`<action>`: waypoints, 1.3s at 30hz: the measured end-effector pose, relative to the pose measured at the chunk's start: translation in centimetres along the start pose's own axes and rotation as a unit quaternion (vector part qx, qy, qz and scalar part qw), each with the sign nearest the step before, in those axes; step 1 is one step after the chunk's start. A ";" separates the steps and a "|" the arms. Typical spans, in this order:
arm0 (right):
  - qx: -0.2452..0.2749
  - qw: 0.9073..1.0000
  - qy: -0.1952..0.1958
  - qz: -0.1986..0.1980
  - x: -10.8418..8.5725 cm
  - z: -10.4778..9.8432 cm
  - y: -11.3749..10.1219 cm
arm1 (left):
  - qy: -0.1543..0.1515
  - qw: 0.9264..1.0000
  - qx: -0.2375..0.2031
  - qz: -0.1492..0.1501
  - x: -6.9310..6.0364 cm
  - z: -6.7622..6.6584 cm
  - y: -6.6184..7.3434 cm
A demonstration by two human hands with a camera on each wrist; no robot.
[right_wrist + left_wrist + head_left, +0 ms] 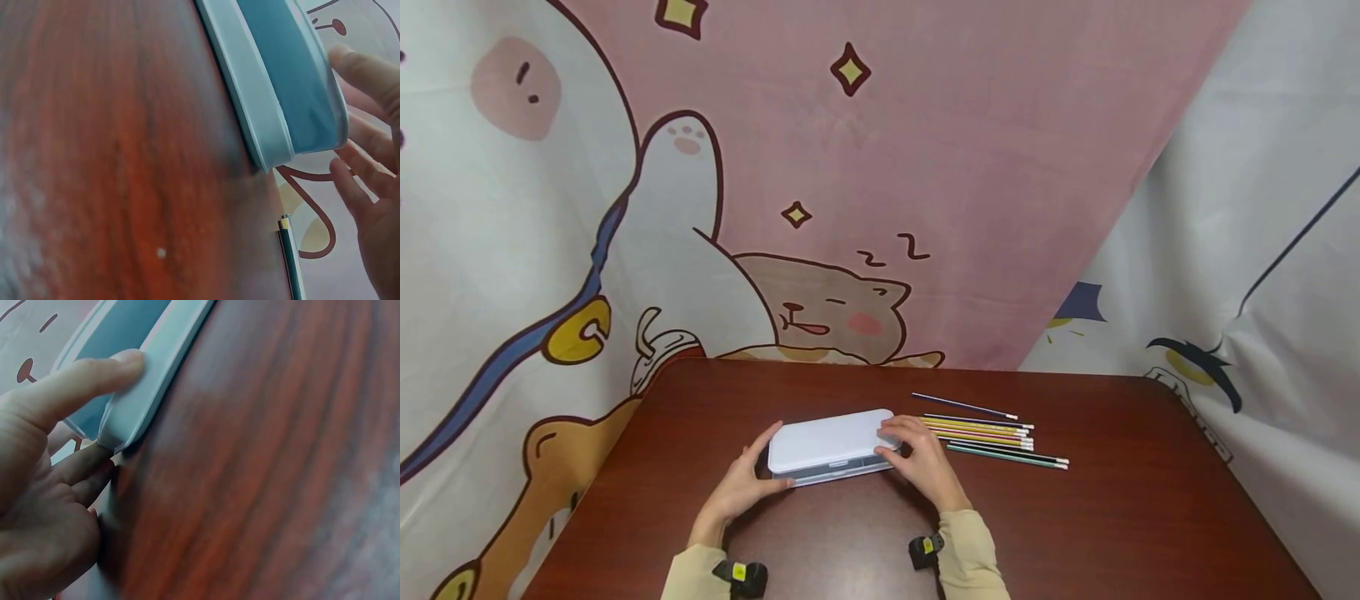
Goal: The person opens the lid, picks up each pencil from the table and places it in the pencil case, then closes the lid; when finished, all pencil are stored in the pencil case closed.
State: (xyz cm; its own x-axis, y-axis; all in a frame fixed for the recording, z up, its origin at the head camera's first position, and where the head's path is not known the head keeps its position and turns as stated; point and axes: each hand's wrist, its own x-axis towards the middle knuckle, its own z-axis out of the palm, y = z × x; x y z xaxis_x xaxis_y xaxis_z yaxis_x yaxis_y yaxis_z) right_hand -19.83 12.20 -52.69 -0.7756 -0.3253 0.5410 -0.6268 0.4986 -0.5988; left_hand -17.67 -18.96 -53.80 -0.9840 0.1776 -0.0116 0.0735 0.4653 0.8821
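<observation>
A white pencil case (pixel 831 442) lies on the table, its lid tilted slightly up from the base along the front. At its left end my left hand (pixel 741 483) grips the case, the thumb (pixel 125 367) pressing the front wall of the base and the fingers round the end. My right hand (pixel 928 462) holds the lid at the right end, with the thumb (pixel 356 65) at the lid's edge and fingers spread beyond it. The inside of the case is hidden. Several pencils (pixel 992 432) with white eraser ends lie just right of the case, partly behind my right hand.
The dark red-brown wooden table (pixel 1120 517) carries everything. One dark blue pencil (pixel 962 405) lies apart behind the others. A printed cartoon cloth (pixel 1000 167) hangs behind the table and down its sides.
</observation>
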 end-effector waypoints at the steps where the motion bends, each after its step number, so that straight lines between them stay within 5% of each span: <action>1: 0.000 1.000 -0.002 0.002 0.0 0.0 0.1 | 0.001 1.000 0.002 0.002 0.0 0.0 0.0; 12: -0.002 0.999 -0.011 0.048 0.1 0.1 -0.3 | -0.007 0.999 -0.013 -0.028 -0.1 -0.4 0.3; 19: 0.003 0.995 0.071 0.073 1.4 0.6 -1.5 | -0.014 0.999 -0.009 -0.033 -0.3 -0.5 0.4; 26: 0.052 0.980 0.151 0.119 2.8 1.3 -1.8 | -0.013 0.999 0.003 -0.040 -0.2 -0.2 0.2; 34: 0.078 0.963 0.242 0.088 4.2 1.7 -1.3 | -0.015 0.999 -0.001 -0.040 0.0 0.1 0.3; 39: 0.041 0.964 0.249 0.088 4.6 1.8 -1.0 | -0.010 0.999 -0.004 -0.034 -0.1 0.2 0.5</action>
State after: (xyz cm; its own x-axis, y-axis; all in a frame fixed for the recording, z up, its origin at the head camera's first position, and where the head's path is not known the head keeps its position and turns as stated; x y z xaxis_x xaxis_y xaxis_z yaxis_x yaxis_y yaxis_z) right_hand -22.84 8.76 -50.67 -0.7504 0.1949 0.6316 -0.5092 0.4388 -0.7404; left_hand -17.49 -18.60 -53.50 -0.9834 0.1623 -0.0813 0.0045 0.4696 0.8829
